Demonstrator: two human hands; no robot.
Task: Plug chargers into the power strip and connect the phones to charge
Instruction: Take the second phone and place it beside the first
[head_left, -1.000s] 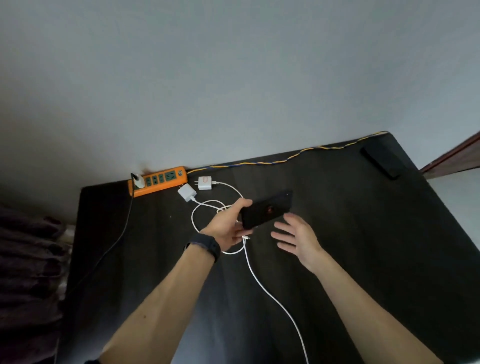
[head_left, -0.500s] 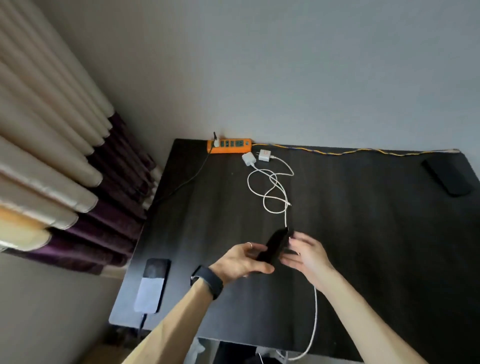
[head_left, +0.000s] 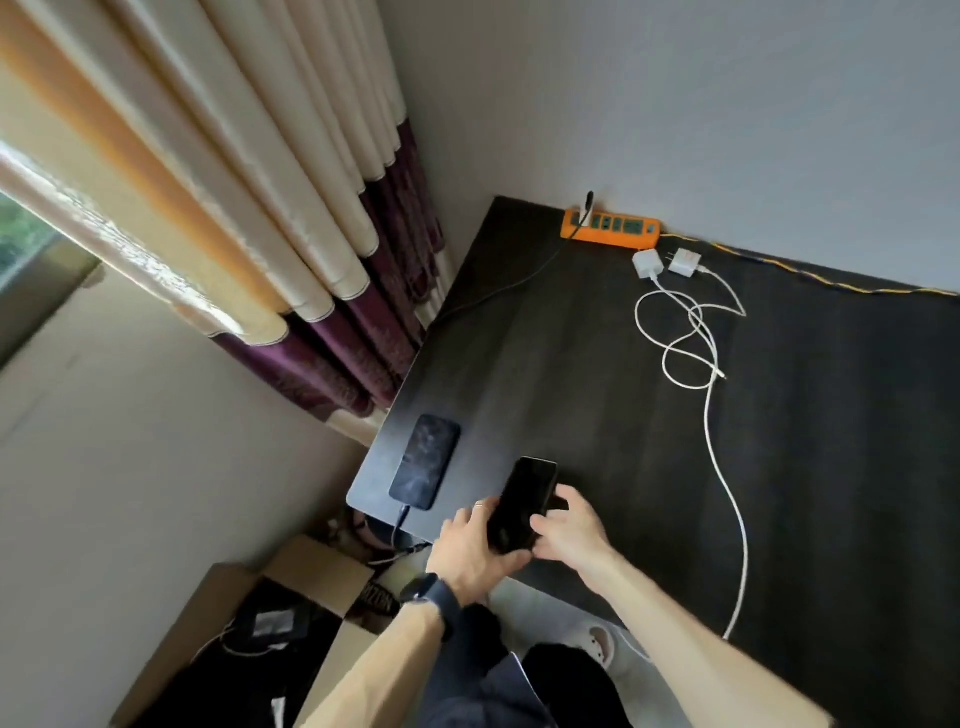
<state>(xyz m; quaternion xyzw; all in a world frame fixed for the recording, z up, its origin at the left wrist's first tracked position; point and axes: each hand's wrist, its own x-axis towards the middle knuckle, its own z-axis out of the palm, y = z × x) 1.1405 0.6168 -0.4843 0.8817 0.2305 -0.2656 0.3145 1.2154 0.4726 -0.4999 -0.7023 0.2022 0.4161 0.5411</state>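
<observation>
1. Phone (head_left: 522, 501), black, dark screen up, gripped by both hands at near-left corner of desk (head_left: 831, 467). Left hand (head_left: 470, 551) wraps its left edge and lower end, thumb across bottom; right hand (head_left: 563, 530) pinches its right edge, fingers curled on it. Can't tell if the phone rests on the desk or is just above it.
2. Second phone (head_left: 426, 462) lies flat just left of left hand, dark cable (head_left: 400, 522) already in its lower end and dropping off the desk edge.
3. Power strip (head_left: 610, 228), orange, far ahead of the hands against the wall; one black cord plugged at its left end, other sockets look free.
4. Two white chargers (head_left: 667, 262) lie just in front of the strip, prongs not in any socket.
5. White cable (head_left: 711, 415) loops below the chargers, well right of right hand; one free tip (head_left: 721, 373) lies by the loop, another run goes off the near desk edge.
6. Step, my read: placing/positioning the held phone. Chargers not yet plugged, this phone not yet connected.
7. Next calls for: free one hand, reach right and fwd for the free tip, bring it to the phone's port; port not visible under the left hand, so regrip likely needed. Then push both chargers into the strip.
</observation>
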